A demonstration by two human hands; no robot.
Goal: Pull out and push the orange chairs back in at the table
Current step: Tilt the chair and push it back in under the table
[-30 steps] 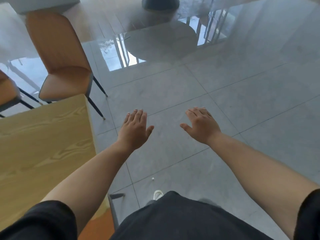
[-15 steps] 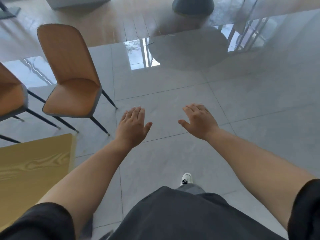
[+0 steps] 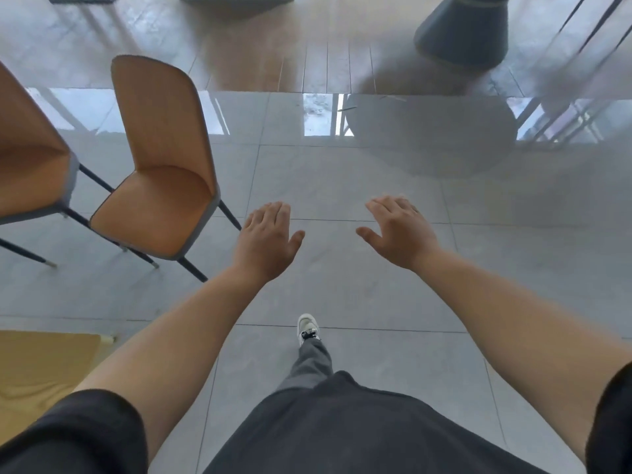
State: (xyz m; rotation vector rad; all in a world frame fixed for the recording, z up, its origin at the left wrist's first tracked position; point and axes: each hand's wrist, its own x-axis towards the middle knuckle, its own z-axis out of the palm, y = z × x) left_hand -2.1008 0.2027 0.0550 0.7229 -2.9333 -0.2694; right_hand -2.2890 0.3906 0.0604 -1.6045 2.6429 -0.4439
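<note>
Orange chairs stand pulled clear of the counter, whose wooden corner shows at my lower left: the nearer chair sits on the grey tiled floor just left of my left hand, and a second chair is beside it at the frame's edge. Both my hands hover over bare floor, palms down, fingers released and holding nothing; my right hand is well apart from either chair. By my reading the pulling-out is done, and both chairs have yet to be pushed back in. One shoe is stepped forward.
</note>
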